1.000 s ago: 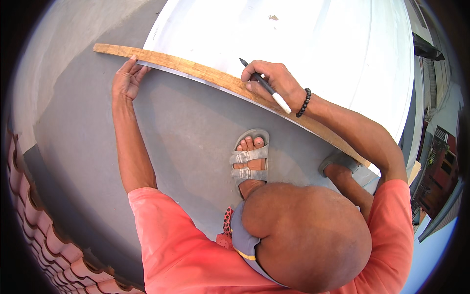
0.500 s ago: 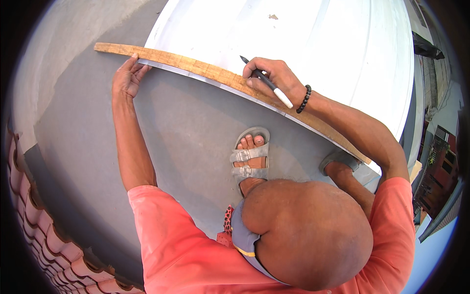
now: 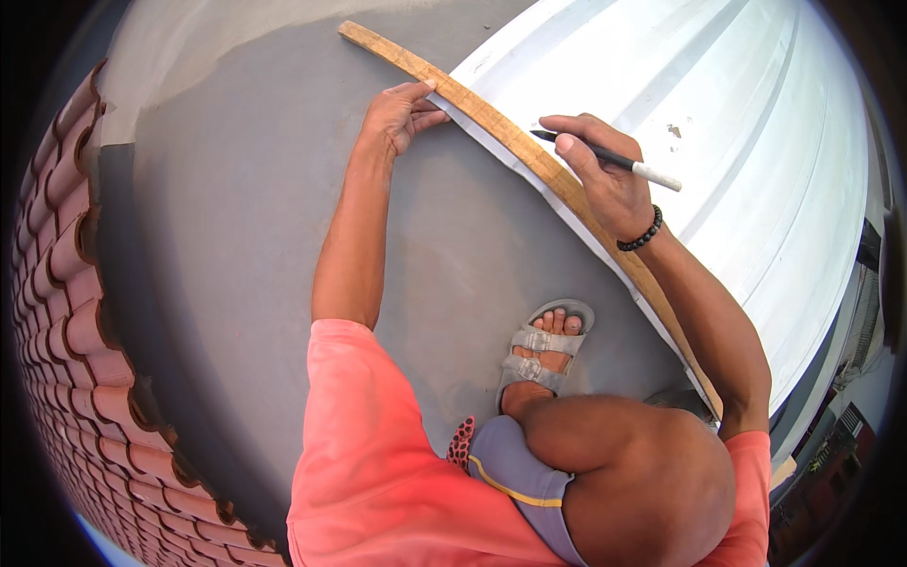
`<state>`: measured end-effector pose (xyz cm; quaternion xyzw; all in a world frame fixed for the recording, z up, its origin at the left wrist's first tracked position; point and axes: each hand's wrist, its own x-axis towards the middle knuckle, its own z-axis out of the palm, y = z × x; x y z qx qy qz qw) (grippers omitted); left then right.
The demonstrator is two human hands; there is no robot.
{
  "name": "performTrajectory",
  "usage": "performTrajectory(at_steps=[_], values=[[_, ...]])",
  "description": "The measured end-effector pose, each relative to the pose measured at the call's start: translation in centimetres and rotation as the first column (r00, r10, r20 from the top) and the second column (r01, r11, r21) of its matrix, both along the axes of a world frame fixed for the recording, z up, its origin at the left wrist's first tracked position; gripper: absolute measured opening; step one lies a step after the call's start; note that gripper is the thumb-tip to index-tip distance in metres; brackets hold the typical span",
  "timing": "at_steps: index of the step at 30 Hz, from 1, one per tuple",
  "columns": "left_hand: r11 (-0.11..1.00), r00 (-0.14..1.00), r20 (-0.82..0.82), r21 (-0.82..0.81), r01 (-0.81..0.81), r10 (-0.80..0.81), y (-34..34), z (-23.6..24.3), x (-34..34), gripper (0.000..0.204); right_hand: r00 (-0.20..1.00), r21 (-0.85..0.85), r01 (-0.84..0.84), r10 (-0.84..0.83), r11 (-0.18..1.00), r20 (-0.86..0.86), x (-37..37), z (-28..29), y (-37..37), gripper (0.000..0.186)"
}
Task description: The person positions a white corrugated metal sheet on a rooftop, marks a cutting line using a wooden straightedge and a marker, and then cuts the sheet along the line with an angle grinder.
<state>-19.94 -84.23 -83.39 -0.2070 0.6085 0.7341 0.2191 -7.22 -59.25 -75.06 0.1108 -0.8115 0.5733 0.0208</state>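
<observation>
A long wooden strip (image 3: 491, 121) lies along the near edge of a white ribbed sheet (image 3: 727, 123), its far end jutting past the sheet's corner. My left hand (image 3: 402, 115) pinches the strip and sheet edge together near that corner, with some fingers under the sheet. In my right hand (image 3: 609, 180) is a black marker pen (image 3: 612, 157) with a white end. It is held nearly level, its dark tip pointing left beside the strip's upper edge. Whether the tip touches the sheet cannot be made out. My right forearm crosses over the strip's near part.
Below the sheet's edge is a grey floor (image 3: 444, 255), where my sandalled foot (image 3: 543, 350) stands. Reddish roof tiles (image 3: 71, 350) run along the left side. My bent knee (image 3: 642, 463) rises at the lower right, close to the strip's near end.
My view has turned, so the sheet and strip sit farther right and steeper. The pen has tilted flatter in my right hand, with its tip now by the strip. My left hand keeps its grip.
</observation>
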Motion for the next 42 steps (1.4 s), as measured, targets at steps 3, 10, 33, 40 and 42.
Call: performTrajectory(at_steps=[3,10,33,40,42], values=[[1.000,1.000,0.003,0.006,0.026,-0.026,-0.3,-0.4,-0.1,0.034,0.998,-0.052,0.063,-0.063,0.997,-0.001,-3.1,-2.2,-3.8,0.018],[0.983,0.984,0.112,-0.109,0.149,-0.137,-0.5,1.2,-0.4,0.046,0.999,0.036,0.040,-0.040,0.999,-0.008,-7.1,-4.8,-7.1,0.015],[0.937,0.947,0.143,-0.163,0.310,-0.288,-1.9,0.1,-2.5,0.033,0.999,0.132,0.046,-0.046,0.990,-0.007,-7.5,-5.6,-8.3,0.018],[0.940,0.943,0.136,-0.122,0.319,-0.303,-2.1,0.0,-2.6,0.034,0.992,0.218,0.038,-0.010,0.975,-0.128,-7.4,-5.6,-8.2,0.016],[0.938,0.941,0.137,-0.116,0.325,-0.309,-2.2,0.1,-2.6,0.033,0.991,0.241,0.029,0.004,0.970,-0.135,-7.3,-5.4,-8.3,0.016]])
